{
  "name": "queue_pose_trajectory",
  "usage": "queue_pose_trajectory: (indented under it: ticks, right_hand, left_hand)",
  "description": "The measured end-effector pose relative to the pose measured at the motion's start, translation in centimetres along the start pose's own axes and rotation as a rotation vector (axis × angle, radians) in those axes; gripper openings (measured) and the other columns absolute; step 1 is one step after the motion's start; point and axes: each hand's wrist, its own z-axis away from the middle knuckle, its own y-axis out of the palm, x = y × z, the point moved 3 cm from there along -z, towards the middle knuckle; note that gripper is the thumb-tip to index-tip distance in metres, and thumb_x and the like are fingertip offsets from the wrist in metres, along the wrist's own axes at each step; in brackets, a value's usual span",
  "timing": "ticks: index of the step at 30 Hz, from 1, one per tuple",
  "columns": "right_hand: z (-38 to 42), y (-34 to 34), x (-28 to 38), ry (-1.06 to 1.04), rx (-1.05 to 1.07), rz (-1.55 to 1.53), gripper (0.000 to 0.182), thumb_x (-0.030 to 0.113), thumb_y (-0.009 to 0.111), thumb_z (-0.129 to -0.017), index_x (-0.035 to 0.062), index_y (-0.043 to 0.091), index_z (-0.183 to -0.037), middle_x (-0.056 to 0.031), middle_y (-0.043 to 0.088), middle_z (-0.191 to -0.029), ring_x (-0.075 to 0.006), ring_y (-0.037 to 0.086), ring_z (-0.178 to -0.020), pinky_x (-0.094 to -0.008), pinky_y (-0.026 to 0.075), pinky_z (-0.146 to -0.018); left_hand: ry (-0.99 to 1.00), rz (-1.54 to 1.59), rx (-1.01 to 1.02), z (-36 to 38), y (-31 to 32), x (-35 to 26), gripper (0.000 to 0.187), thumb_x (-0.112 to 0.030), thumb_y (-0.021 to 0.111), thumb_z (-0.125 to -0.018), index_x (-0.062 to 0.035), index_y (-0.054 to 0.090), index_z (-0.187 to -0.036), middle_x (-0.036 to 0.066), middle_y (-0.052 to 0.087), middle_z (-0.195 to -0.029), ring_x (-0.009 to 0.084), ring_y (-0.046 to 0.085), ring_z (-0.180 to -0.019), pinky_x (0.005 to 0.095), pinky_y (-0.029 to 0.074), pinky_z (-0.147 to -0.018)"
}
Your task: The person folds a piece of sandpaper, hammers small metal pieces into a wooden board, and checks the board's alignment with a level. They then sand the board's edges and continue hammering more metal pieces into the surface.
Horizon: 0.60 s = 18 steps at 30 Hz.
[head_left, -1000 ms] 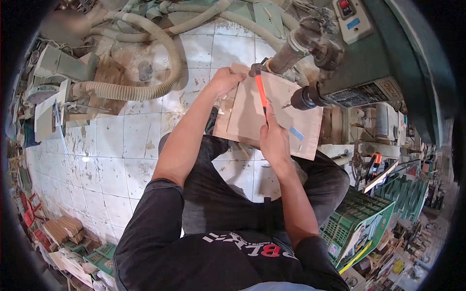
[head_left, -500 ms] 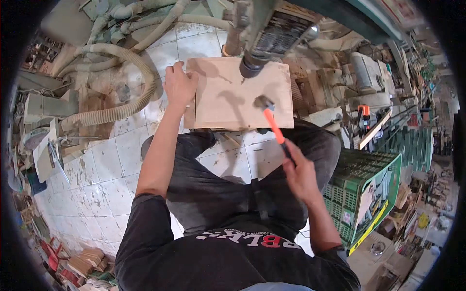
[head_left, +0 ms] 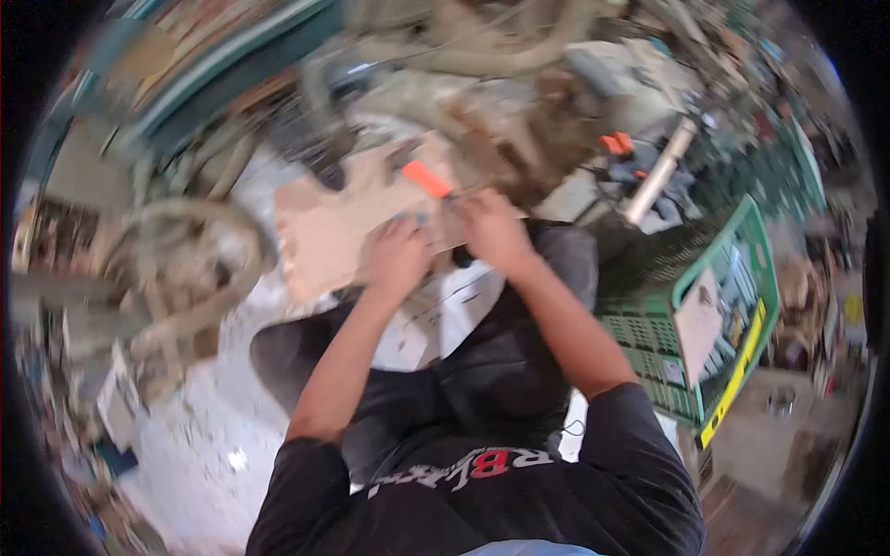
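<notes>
A pale wooden board (head_left: 324,232) lies in front of my knees, blurred by motion. On its right part is a hammer (head_left: 426,179) with an orange and black handle, its head pointing away from me. My right hand (head_left: 496,230) is closed round the rear end of the handle, low over the board's right side. Close beside it, my left hand (head_left: 400,255) rests at the board's near edge, its fingers bent and smeared. A small bluish spot shows by the left fingertips; I cannot tell what it is.
The dark drill head (head_left: 324,171) of a machine hangs over the board's far side. A green plastic crate (head_left: 640,347) with tools inside stands at my right. Ribbed hoses (head_left: 195,208) coil at the left on the tiled floor (head_left: 213,426). Orange-handled clamps (head_left: 616,145) lie beyond the crate.
The view has turned to the right. My left hand has left the board's left edge and moved to its near edge beside my right hand. The hammer has stayed in my right hand.
</notes>
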Motion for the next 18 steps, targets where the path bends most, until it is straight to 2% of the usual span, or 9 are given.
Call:
queue_pose_trajectory:
  ticks: [2, 3, 4, 7, 9, 11, 12, 14, 18]
  right_hand:
    - [-0.1, -2.7, 1.9, -0.027, 0.097, -0.083, 0.033, 0.011, 0.066, -0.078, 0.0039, 0.071, -0.110, -0.0178, 0.067, -0.098, -0.0369, 0.062, -0.098, -0.0479, 0.052, -0.087]
    - [0.8, -0.9, 0.9, -0.064, -0.006, -0.141, 0.030, 0.011, 0.066, -0.078, 0.0042, 0.071, -0.107, -0.0175, 0.068, -0.099, -0.0371, 0.062, -0.099, -0.0487, 0.052, -0.087]
    - [0.8, -0.9, 1.4, -0.079, 0.050, -0.167, 0.027, 0.014, 0.065, -0.080, 0.0051, 0.071, -0.104, -0.0172, 0.068, -0.101, -0.0374, 0.064, -0.099, -0.0495, 0.052, -0.087]
    - [1.7, -1.7, 3.0, 0.063, 0.148, -0.402, 0.024, 0.017, 0.062, -0.084, 0.0050, 0.068, -0.104, -0.0178, 0.070, -0.103, -0.0383, 0.065, -0.101, -0.0485, 0.053, -0.087]
    - [2.7, -0.7, 4.2, 0.093, 0.125, -0.446, 0.022, 0.018, 0.061, -0.086, 0.0052, 0.068, -0.103, -0.0171, 0.071, -0.104, -0.0372, 0.067, -0.103, -0.0472, 0.053, -0.087]
    - [3.2, -4.4, 6.0, 0.293, 0.088, -0.648, 0.020, 0.018, 0.062, -0.087, 0.0046, 0.069, -0.100, -0.0165, 0.073, -0.101, -0.0351, 0.070, -0.097, -0.0454, 0.054, -0.085]
    - [3.6, -4.1, 6.1, 0.311, -0.013, -0.680, 0.018, 0.018, 0.063, -0.087, 0.0036, 0.069, -0.096, -0.0163, 0.073, -0.095, -0.0342, 0.071, -0.093, -0.0447, 0.055, -0.083]
    - [3.7, -3.3, 6.5, 0.354, -0.171, -0.795, 0.016, 0.017, 0.063, -0.086, 0.0013, 0.069, -0.087, -0.0170, 0.071, -0.081, -0.0338, 0.072, -0.083, -0.0447, 0.054, -0.075]
    - [4.6, -3.6, 6.9, 0.385, -0.171, -0.777, 0.016, 0.016, 0.062, -0.087, 0.0010, 0.066, -0.084, -0.0180, 0.069, -0.080, -0.0356, 0.068, -0.078, -0.0447, 0.052, -0.073]
  left_hand:
    - [0.071, -0.106, 0.053, -0.1, 0.1, 0.4, 0.011, -0.021, 0.073, -0.079, -0.0134, 0.074, -0.087, 0.006, 0.063, -0.089, 0.0278, 0.066, -0.086, 0.0438, 0.053, -0.077]
    - [0.085, -0.070, 0.039, -0.5, -0.6, -0.2, 0.010, -0.019, 0.071, -0.080, -0.0117, 0.073, -0.086, 0.007, 0.064, -0.088, 0.0282, 0.066, -0.084, 0.0440, 0.053, -0.075]
    - [0.138, -0.112, 0.092, -0.6, -0.8, -0.2, 0.014, -0.022, 0.062, -0.087, -0.0141, 0.072, -0.090, 0.006, 0.066, -0.084, 0.0257, 0.068, -0.084, 0.0433, 0.053, -0.076]
    - [0.087, -0.072, 0.112, -0.7, -1.1, 0.2, 0.013, -0.019, 0.064, -0.091, -0.0104, 0.073, -0.092, 0.010, 0.069, -0.092, 0.0315, 0.067, -0.083, 0.0437, 0.053, -0.078]
    - [-0.160, 0.410, 0.116, -0.6, -1.9, 0.2, 0.016, -0.017, 0.062, -0.096, -0.0047, 0.071, -0.092, 0.013, 0.070, -0.094, 0.0305, 0.067, -0.082, 0.0404, 0.052, -0.078]
    - [-0.377, 0.676, 0.124, 0.1, -2.5, -0.9, 0.019, -0.015, 0.059, -0.101, 0.0005, 0.067, -0.093, 0.010, 0.068, -0.091, 0.0212, 0.065, -0.080, 0.0343, 0.051, -0.074]
    - [-0.342, 0.685, 0.149, 0.2, -2.9, -1.7, 0.019, -0.015, 0.059, -0.101, 0.0005, 0.067, -0.093, 0.010, 0.068, -0.091, 0.0212, 0.065, -0.080, 0.0343, 0.051, -0.074]
    - [-0.485, 0.953, 0.101, 0.8, -3.6, -2.6, 0.020, -0.015, 0.057, -0.103, 0.0015, 0.064, -0.095, 0.006, 0.065, -0.089, 0.0133, 0.061, -0.081, 0.0302, 0.050, -0.074]
    - [-0.539, 1.092, 0.003, 1.3, -3.2, -4.0, 0.020, -0.016, 0.055, -0.105, 0.0009, 0.062, -0.097, 0.003, 0.062, -0.089, 0.0107, 0.057, -0.080, 0.0285, 0.050, -0.074]
